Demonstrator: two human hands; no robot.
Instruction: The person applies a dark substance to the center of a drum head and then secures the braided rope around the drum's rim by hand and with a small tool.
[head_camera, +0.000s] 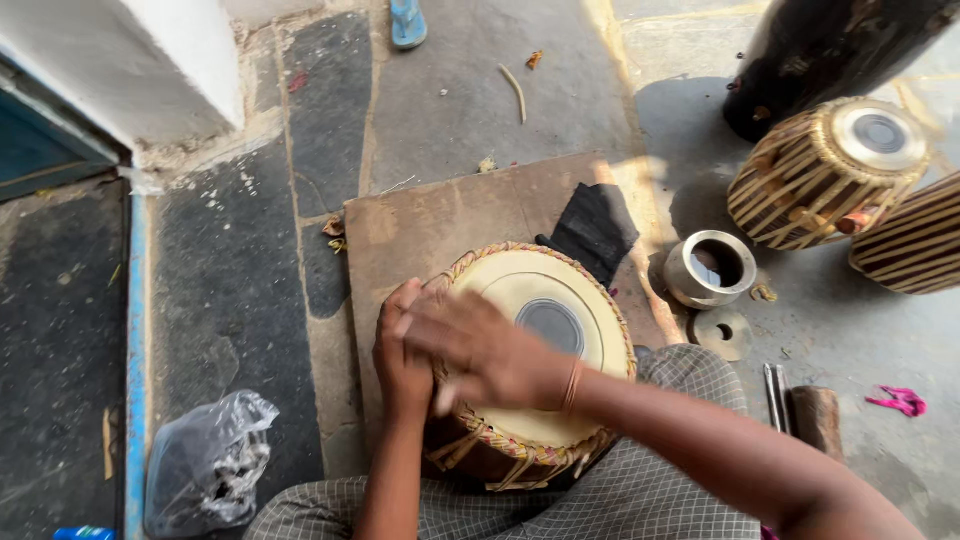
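A tabla drum (560, 300) with a cream skin, a dark round centre patch and a braided rim rests between my knees on a brown board (430, 215). My left hand (400, 365) grips the drum's left rim and side, fingers curled over the braid. Crossing over the skin, my right hand (480, 345) is blurred with motion, its fingers near the left hand at the rim. Whether it holds anything cannot be made out.
A black cloth (595, 230) lies behind the drum. A metal cup (710, 268) and a metal ring (722, 332) sit to the right, with two more strapped drums (825, 170), a dark barrel drum (830, 50), a hammer (815, 415) and a plastic bag (205, 460).
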